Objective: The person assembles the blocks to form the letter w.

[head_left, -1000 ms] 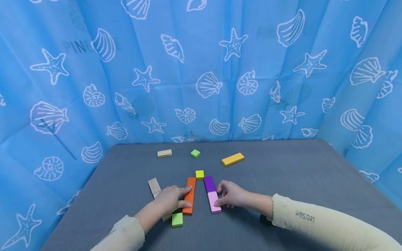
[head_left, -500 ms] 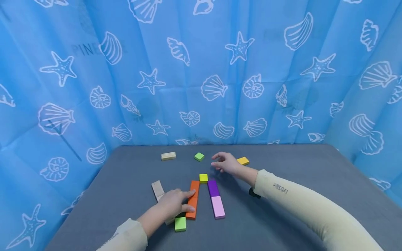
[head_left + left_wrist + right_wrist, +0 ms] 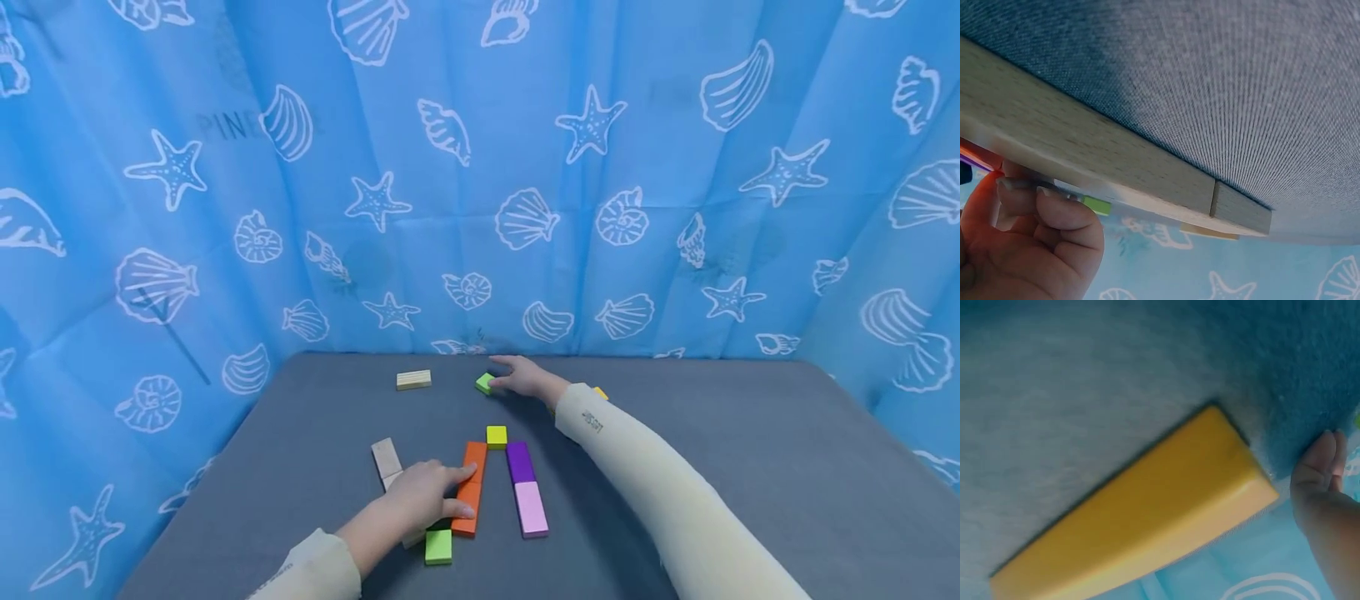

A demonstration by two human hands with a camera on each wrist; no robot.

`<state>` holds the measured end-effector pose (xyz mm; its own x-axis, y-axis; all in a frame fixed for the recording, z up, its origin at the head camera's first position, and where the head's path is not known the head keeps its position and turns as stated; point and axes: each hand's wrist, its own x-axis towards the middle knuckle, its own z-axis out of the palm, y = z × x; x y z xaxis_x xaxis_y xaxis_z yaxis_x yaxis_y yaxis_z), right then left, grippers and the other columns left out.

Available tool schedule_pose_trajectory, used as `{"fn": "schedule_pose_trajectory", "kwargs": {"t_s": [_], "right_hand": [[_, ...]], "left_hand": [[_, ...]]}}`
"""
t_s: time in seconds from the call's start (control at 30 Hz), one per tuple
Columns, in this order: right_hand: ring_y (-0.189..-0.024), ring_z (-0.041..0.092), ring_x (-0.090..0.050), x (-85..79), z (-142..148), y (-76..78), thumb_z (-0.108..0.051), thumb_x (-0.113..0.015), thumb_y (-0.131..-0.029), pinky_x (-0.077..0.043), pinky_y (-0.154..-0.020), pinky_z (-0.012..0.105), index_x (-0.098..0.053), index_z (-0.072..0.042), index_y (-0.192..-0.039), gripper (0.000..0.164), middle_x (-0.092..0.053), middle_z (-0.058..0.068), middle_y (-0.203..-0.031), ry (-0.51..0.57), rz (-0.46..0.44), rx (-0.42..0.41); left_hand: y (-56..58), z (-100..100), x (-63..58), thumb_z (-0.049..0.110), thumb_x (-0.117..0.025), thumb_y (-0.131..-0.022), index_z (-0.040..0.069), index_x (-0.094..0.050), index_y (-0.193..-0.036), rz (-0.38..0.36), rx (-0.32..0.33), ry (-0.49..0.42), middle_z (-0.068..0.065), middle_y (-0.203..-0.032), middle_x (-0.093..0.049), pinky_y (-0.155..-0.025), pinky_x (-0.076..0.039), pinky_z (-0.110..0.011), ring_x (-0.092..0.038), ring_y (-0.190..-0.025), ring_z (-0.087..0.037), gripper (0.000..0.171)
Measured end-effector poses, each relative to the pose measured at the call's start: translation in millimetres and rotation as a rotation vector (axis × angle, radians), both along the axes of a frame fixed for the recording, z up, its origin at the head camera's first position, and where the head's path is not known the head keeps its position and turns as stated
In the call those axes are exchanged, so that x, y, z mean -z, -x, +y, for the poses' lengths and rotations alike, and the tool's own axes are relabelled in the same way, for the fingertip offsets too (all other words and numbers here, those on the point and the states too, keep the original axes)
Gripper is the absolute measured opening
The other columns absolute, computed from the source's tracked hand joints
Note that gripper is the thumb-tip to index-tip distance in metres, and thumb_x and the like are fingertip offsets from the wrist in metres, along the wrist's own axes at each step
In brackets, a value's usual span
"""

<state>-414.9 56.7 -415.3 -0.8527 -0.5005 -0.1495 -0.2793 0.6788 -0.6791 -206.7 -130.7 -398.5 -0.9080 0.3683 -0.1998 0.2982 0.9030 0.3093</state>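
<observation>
My left hand [image 3: 422, 493] rests its index finger and thumb on two orange blocks [image 3: 476, 457], laid end to end. Under and beside this hand runs a row of plain wooden blocks [image 3: 386, 457], partly hidden by it and seen from the side in the left wrist view. My right hand [image 3: 522, 379] reaches to the far side of the table, fingers spread, its thumb overlapping the edge of a lime green block [image 3: 483, 383]. In the right wrist view, a long amber-yellow block [image 3: 1147, 506] lies close below that wrist, mostly hidden by the sleeve in the head view.
A small yellow block [image 3: 497, 437] touches the top of the orange row. Right of it, a purple block [image 3: 521, 462] and a pink block [image 3: 532, 510] form a slanted line. Another lime green block [image 3: 438, 547] sits nearest me. A ridged wooden block [image 3: 414, 380] lies far left.
My right hand has left the pink block and moved forward and left to the far lime green block. My left hand stays on the orange blocks. The head view has shifted slightly.
</observation>
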Motion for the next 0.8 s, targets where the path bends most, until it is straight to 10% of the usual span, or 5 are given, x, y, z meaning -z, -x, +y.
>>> {"fn": "schedule_pose_trajectory", "kwargs": {"t_s": [0.17,0.5,0.8], "right_hand": [[-0.14,0.037,-0.029,9.2,-6.5,20.2,-0.034,-0.065,-0.094,-0.03,-0.11,0.05,-0.039,-0.014,-0.15,0.064,-0.035,0.019,-0.152,-0.12,0.01,-0.031],[-0.137,0.034,-0.034,-12.4,-7.6,-2.8,-0.019,-0.063,-0.097,-0.032,-0.109,0.046,-0.053,-0.008,-0.141,0.046,-0.043,0.017,-0.147,-0.124,-0.007,-0.059],[-0.083,0.02,-0.052,-9.4,-6.7,-13.1,-0.009,-0.073,-0.088,-0.044,-0.068,0.029,-0.059,-0.002,-0.093,0.016,-0.059,0.011,-0.1,0.05,-0.072,0.169]], "left_hand": [[-0.5,0.2,-0.4,0.046,-0.07,-0.084,0.019,-0.058,-0.138,0.006,0.008,-0.004,-0.012,-0.116,-0.065,-0.084,-0.051,-0.042,-0.062,-0.098,-0.025,0.062],[-1.0,1.3,0.8,0.047,-0.071,-0.083,0.019,-0.059,-0.137,0.011,0.004,0.033,-0.009,-0.117,-0.066,-0.085,-0.051,-0.04,-0.061,-0.098,-0.022,0.062],[-0.2,2.4,-0.2,0.047,-0.072,-0.083,0.019,-0.059,-0.137,0.017,0.002,0.042,-0.009,-0.118,-0.066,-0.084,-0.051,-0.04,-0.061,-0.095,-0.021,0.063]]}}
